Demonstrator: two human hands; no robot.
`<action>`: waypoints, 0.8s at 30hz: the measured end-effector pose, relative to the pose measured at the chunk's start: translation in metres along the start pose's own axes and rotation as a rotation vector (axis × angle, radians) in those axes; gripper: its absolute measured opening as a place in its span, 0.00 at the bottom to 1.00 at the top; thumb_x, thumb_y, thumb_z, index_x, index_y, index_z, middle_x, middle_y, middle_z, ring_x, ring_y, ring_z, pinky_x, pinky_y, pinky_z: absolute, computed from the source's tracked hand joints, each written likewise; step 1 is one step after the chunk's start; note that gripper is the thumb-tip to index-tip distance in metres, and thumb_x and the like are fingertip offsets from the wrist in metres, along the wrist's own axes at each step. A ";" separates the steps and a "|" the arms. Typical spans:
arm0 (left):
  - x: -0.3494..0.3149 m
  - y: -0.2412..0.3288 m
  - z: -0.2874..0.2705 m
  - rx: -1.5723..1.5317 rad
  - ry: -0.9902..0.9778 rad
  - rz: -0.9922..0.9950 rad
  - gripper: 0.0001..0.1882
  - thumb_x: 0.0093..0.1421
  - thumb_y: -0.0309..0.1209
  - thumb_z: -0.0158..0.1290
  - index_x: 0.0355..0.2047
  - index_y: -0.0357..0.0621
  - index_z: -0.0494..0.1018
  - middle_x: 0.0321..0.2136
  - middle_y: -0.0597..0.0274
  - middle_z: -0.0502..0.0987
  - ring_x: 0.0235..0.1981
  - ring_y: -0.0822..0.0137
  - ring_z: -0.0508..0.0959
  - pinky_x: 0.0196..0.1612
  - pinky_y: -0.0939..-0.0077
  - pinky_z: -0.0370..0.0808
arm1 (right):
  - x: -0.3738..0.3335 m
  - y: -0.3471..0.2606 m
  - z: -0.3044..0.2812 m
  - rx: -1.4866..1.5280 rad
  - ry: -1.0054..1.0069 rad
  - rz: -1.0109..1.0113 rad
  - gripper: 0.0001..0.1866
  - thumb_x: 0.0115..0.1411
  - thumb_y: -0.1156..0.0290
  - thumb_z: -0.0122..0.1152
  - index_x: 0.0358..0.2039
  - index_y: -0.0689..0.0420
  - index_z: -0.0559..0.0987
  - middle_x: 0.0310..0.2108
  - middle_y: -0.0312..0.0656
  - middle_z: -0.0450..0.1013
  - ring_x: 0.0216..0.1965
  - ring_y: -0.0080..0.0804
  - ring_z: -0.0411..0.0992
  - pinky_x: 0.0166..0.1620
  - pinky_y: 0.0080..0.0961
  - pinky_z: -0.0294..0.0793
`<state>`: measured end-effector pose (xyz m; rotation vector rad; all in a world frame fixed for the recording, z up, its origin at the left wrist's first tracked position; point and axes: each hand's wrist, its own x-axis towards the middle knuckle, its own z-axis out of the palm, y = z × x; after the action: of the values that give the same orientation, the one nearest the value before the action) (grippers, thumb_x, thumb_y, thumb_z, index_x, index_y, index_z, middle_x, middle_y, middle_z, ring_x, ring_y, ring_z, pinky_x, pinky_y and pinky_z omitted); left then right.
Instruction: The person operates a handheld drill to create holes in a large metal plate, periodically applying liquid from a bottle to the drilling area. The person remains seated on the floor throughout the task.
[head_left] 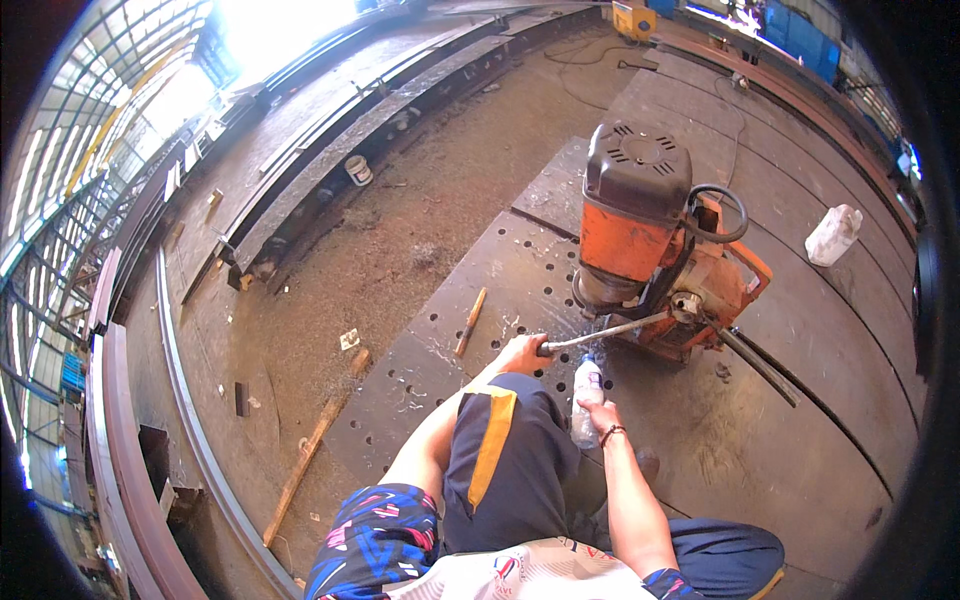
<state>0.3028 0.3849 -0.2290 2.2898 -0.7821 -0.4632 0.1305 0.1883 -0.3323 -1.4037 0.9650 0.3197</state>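
An orange magnetic drill [628, 240] with a black motor cap stands upright on a dark steel plate [400, 420] full of round holes. My left hand [522, 354] is closed round the dark end of its metal feed lever [610, 332]. In my right hand [600, 415] is a clear plastic bottle [586, 385], its blue-capped top tilted up toward the foot of the drill. Pale shavings lie around the drill's base, where the drill's cutting end is hidden from sight. To the left of the drill, an orange-brown stick [471, 321] rests on the plate.
At the right, a crumpled whitish plastic container [833, 235] stands on the plates. A cable [740, 140] runs behind the drill. On the left are a wooden strip [315, 455], a white bucket [358, 170] and long steel beams [400, 118]. A yellow box [633, 20] sits far back.
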 end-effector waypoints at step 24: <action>0.001 -0.002 0.004 -0.016 -0.014 0.021 0.19 0.56 0.42 0.61 0.41 0.41 0.76 0.29 0.43 0.80 0.33 0.46 0.81 0.37 0.56 0.75 | -0.008 -0.004 -0.002 -0.014 0.025 -0.046 0.22 0.53 0.67 0.71 0.44 0.67 0.77 0.37 0.48 0.79 0.33 0.37 0.80 0.36 0.37 0.79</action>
<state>0.3027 0.3834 -0.2330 2.2642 -0.8053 -0.4744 0.1281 0.1882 -0.3232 -1.4431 0.9512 0.2761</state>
